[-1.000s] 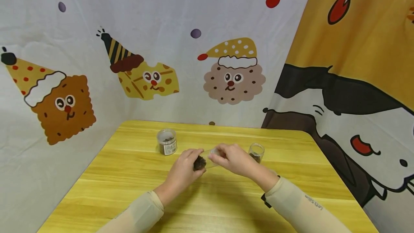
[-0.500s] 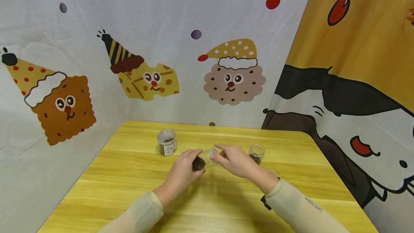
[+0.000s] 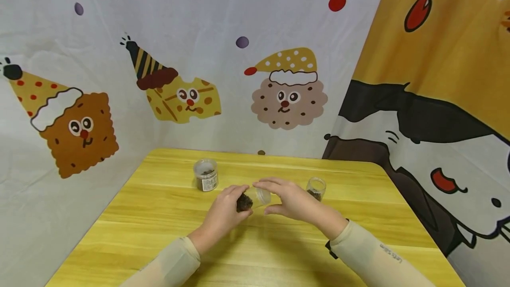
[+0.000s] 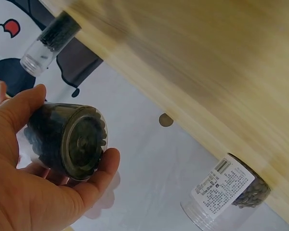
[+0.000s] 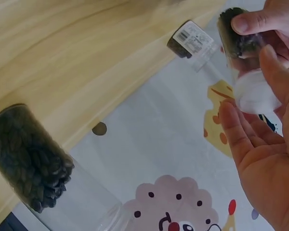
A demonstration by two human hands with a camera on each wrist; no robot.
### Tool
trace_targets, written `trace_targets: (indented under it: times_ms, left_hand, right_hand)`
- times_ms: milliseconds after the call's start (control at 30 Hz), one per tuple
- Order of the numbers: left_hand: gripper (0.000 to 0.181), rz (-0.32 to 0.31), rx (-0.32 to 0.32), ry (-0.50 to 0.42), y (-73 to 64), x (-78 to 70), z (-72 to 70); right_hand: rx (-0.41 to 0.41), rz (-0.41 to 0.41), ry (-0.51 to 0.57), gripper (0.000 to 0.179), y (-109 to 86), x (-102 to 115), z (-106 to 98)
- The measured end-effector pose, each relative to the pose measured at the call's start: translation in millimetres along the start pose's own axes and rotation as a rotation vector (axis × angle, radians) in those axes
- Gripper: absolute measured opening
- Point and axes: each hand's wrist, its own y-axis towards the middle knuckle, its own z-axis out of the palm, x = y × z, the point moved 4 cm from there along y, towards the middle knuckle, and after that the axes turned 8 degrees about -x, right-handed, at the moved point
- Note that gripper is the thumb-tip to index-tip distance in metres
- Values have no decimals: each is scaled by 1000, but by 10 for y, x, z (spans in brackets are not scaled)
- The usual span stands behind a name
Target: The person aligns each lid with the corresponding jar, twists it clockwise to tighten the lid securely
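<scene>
My left hand point(image 3: 224, 209) holds a clear jar point(image 3: 245, 202) tilted on its side over the table, its base turned towards the left wrist camera. Dark seed-like pieces fill the base end. A translucent whitish lid point(image 5: 256, 94) caps the other end, which points to the right. My right hand point(image 3: 294, 200) is spread around that lid, thumb on one side and fingers on the other, with the lid visible in the gap between them. In the left wrist view, thumb and fingers of the left hand wrap the jar's sides.
On the yellow wood-grain table point(image 3: 159, 225) a labelled clear jar point(image 3: 205, 175), partly filled with dark pieces, stands at the back left. Another open clear jar point(image 3: 316, 188) with dark contents stands behind the right wrist. A printed cloth point(image 3: 235, 3) hangs behind the table.
The right hand's fingers have loosened from the lid and spread apart, so more of the lid shows. The left hand and its jar stay nearly in place.
</scene>
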Motion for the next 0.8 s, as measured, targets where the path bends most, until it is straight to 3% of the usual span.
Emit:
trace_targets:
  times_ms: [400,800]
  left_hand:
    - [66,11,8,5,-15,-20,3]
    - [66,39,-6,30,-24,-31,12]
  right_hand:
    - [19,34,-25,60,21,29,13]
    - [70,107,51,58,14,-5,22]
